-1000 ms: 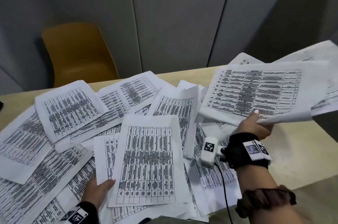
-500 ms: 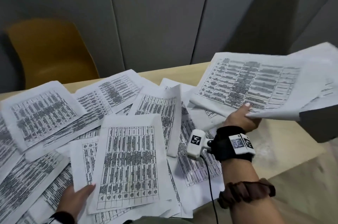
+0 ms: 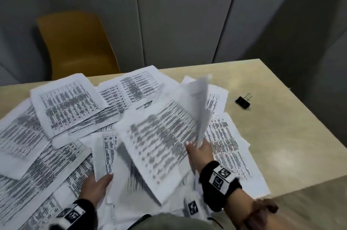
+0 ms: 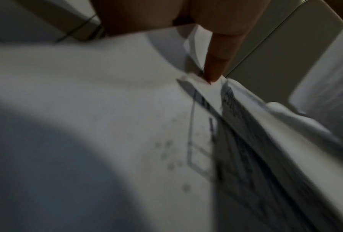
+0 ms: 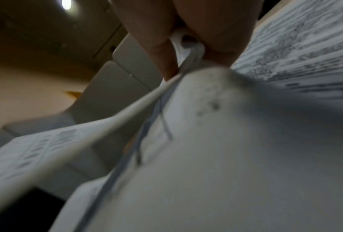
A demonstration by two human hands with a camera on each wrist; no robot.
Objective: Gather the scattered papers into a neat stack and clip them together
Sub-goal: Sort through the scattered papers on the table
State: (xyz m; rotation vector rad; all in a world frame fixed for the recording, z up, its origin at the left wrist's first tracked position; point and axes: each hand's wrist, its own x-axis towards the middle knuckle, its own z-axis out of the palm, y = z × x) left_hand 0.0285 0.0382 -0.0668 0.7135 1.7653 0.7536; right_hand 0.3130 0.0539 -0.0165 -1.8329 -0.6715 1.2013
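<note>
White printed papers (image 3: pixel 62 109) (too many to count), one black clip (image 3: pixel 242 101), right hand (image 3: pixel 200 151) and left hand (image 3: pixel 94 186) each pinching sheets.

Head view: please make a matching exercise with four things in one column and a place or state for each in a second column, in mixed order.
Things:
1. binder clip
2. chair
3. right hand
4. left hand

Places or states:
A. orange, behind the table
B. alone on bare tabletop, right of the papers
C. holds a sheet at the near left
D. grips raised, blurred sheets

Pairs: 1-B, 2-A, 3-D, 4-C
</note>
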